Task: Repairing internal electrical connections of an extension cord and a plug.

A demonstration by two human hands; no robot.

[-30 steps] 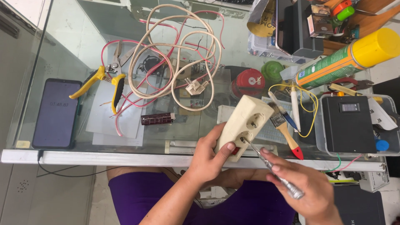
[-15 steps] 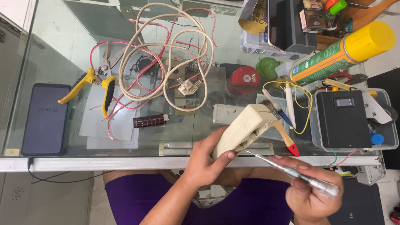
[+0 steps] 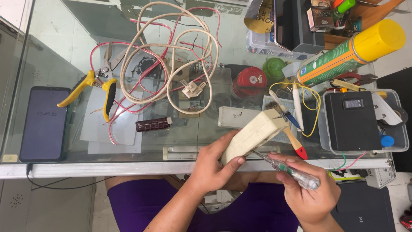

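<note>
Cream plastic, a long socket block, sits in my left hand, and compared with half a second back I see it turned flatter, its broad side more toward the camera and its far end tipped up and to the right; a second ago it stood more upright with the socket holes facing me. My left fingers wrap its near end, thumb pressed on the lower edge. My right hand has shifted little since then: it pinches a clear-handled screwdriver with a thin metal shaft between thumb and fingers, the tip touching the underside of the block just right of my left thumb. The block lies between both hands, above the near edge of the glass tabletop.

Just beyond the block's far end lie a small paintbrush with a red-tipped wooden handle and a black box with a small display. Well to the left of my left hand rest a dark smartphone, yellow-handled pliers and a loose coil of cream and red cable.
</note>
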